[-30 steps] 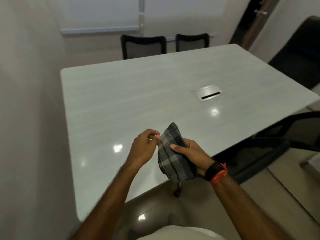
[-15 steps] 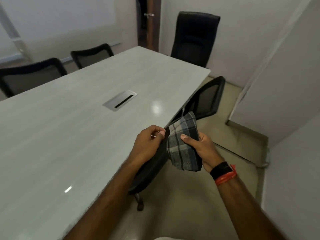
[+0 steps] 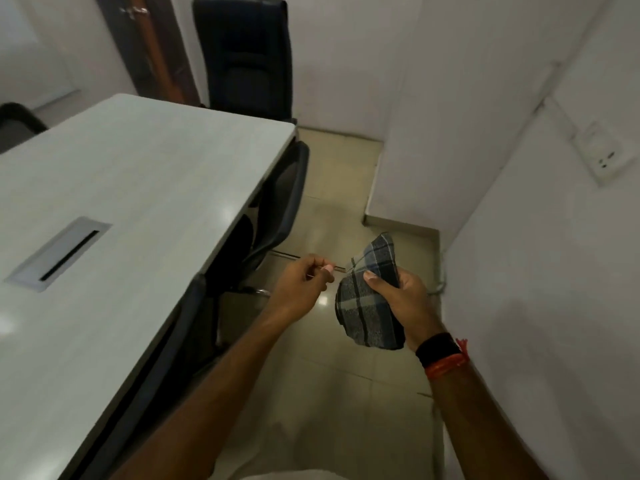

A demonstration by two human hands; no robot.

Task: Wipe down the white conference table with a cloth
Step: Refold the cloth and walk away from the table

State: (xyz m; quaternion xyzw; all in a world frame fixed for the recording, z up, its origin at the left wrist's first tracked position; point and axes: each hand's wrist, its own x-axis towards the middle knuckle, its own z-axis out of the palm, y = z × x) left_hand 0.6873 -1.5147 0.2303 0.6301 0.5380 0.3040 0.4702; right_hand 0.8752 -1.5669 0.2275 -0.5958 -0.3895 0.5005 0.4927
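My right hand (image 3: pixel 401 299) grips a folded grey-and-blue plaid cloth (image 3: pixel 367 306), thumb on its front, held over the floor to the right of the table. My left hand (image 3: pixel 301 285) is just left of the cloth, its fingers curled and pinching a thin thread at the cloth's edge. The white conference table (image 3: pixel 138 188) fills the left of the view. Both hands are off its surface, beyond its right edge.
A metal cable box (image 3: pixel 57 254) is set into the tabletop. Two black chairs (image 3: pixel 284 202) are tucked under the table's right edge, and a high-back black chair (image 3: pixel 246 57) stands at its far end beside a brown door (image 3: pixel 152 46). A white wall with a socket (image 3: pixel 604 157) is close on the right.
My view has swung to the right, from over the table to the floor beside it. Both hands keep the same hold on cloth and thread.
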